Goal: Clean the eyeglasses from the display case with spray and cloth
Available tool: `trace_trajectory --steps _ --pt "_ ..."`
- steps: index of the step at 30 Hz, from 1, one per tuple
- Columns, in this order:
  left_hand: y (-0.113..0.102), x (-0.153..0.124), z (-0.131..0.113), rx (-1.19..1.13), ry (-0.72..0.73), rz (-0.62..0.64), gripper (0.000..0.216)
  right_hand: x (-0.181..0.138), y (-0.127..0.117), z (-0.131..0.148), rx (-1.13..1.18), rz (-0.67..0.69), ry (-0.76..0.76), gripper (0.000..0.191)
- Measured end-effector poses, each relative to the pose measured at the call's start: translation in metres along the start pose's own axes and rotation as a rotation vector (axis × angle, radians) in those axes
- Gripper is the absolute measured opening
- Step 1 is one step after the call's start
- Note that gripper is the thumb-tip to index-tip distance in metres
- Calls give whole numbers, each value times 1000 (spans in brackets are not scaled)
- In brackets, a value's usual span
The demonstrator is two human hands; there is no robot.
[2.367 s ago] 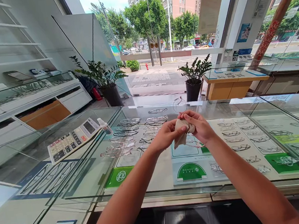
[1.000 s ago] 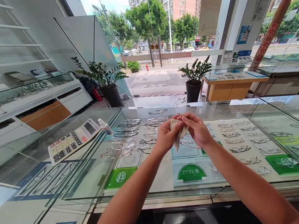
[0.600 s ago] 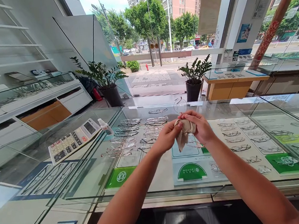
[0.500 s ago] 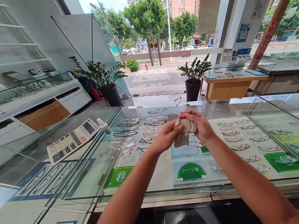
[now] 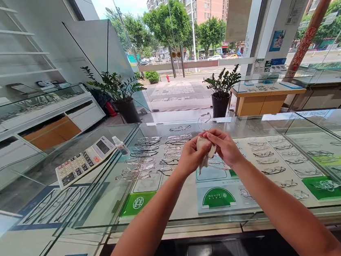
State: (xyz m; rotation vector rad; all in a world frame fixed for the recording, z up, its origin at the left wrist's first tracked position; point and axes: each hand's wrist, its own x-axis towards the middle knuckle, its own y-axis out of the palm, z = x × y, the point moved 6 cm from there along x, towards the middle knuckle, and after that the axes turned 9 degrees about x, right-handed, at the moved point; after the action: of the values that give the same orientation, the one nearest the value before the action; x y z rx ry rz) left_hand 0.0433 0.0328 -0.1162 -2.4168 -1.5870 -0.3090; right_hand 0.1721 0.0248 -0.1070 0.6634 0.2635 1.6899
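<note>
My left hand (image 5: 189,155) is closed on a beige cleaning cloth (image 5: 203,145), which is bunched between both hands with its loose end hanging down. A pair of thin-rimmed eyeglasses (image 5: 204,121) rises past my fingertips, one round lens showing and the rest covered by cloth and fingers. My right hand (image 5: 226,148) pinches at the lower part of these eyeglasses, against the cloth. Both hands are above a glass display counter (image 5: 180,213), where rows of eyeglass frames (image 5: 145,147) lie to the left of them.
On the counter's left stand a calculator (image 5: 84,160) and a small white spray bottle (image 5: 120,145). More eyeglass frames (image 5: 273,170) lie to the right. Green MOHOE signs (image 5: 218,197) are in the case. Beyond the counter are potted plants (image 5: 221,101) and a glass door.
Both hands have shifted slightly left and turned the cloth, so its bundle looks narrower. The right fingers have moved nearer the left fingertips; the eyeglasses remain held.
</note>
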Motion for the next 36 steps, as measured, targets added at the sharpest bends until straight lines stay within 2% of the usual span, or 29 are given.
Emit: trace_trajectory --steps 5,8,13,19,23,28,36 --pt "-2 0 2 -10 -4 -42 57 -1 3 -1 -24 51 15 28" --pt "-1 1 5 -28 -1 -25 59 0 1 -2 -9 21 30 28" --pt "-2 6 9 -59 -4 0 58 3 -6 7 7 -24 -39 22" --pt "-23 12 16 -140 -78 -136 64 6 -22 31 -22 -97 -163 22" --pt "-33 15 10 -206 -68 -183 66 6 -20 35 -114 5 -128 18" --pt "-33 14 4 -214 -56 -179 68 4 -8 24 -253 202 -49 22" --pt "-35 14 4 -205 -27 -166 67 4 -9 15 -332 246 2 21"
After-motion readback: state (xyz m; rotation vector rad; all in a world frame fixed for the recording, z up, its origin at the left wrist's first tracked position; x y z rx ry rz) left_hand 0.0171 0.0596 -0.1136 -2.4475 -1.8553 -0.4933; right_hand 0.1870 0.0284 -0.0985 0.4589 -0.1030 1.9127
